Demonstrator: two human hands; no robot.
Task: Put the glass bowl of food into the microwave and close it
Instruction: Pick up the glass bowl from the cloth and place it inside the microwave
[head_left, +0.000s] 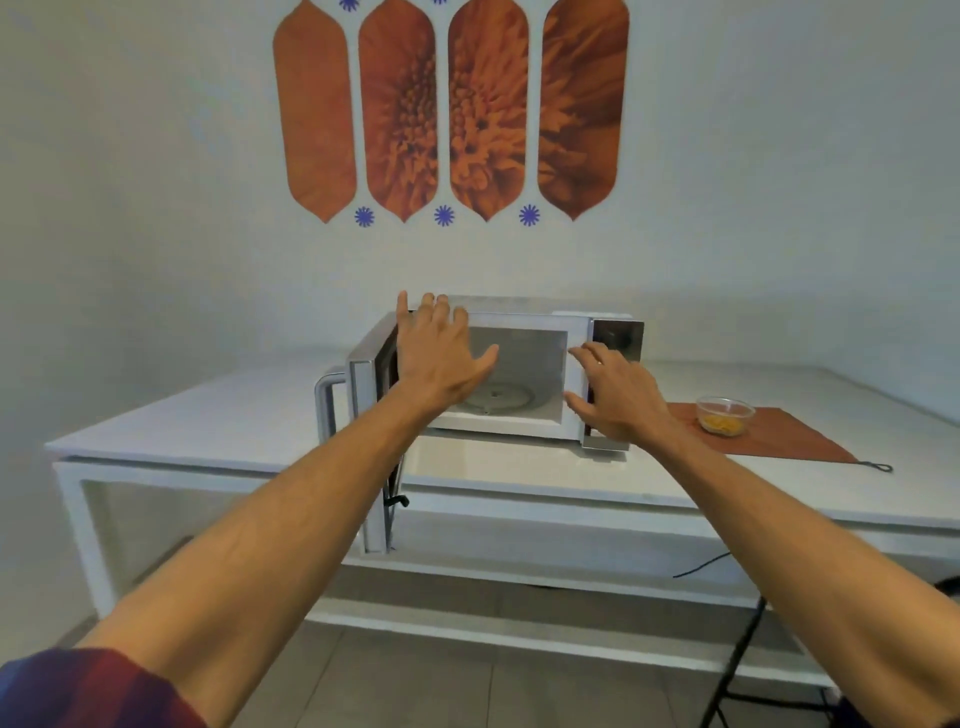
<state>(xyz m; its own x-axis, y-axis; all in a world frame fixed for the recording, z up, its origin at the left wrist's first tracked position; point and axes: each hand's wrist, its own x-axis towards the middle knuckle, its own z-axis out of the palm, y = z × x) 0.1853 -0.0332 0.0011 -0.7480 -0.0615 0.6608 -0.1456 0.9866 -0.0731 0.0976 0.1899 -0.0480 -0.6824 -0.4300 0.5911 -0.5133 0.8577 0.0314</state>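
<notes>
A white microwave (524, 325) stands on the white counter with its door (363, 395) swung open to the left, showing the glass turntable (498, 397) inside. My left hand (441, 351) is spread open in front of the upper left of the cavity, fingers near the door's top edge. My right hand (613, 397) is open with fingers apart at the right side of the cavity, in front of the control panel (621, 338). The glass bowl (724, 415) with yellow food sits on an orange cloth, to the right of the microwave, apart from both hands.
The orange cloth (779, 439) lies on the white counter (208, 421) right of the microwave. A shelf runs under the counter. A black cable (696, 569) hangs lower right. Orange flower decals (447, 109) cover the wall behind.
</notes>
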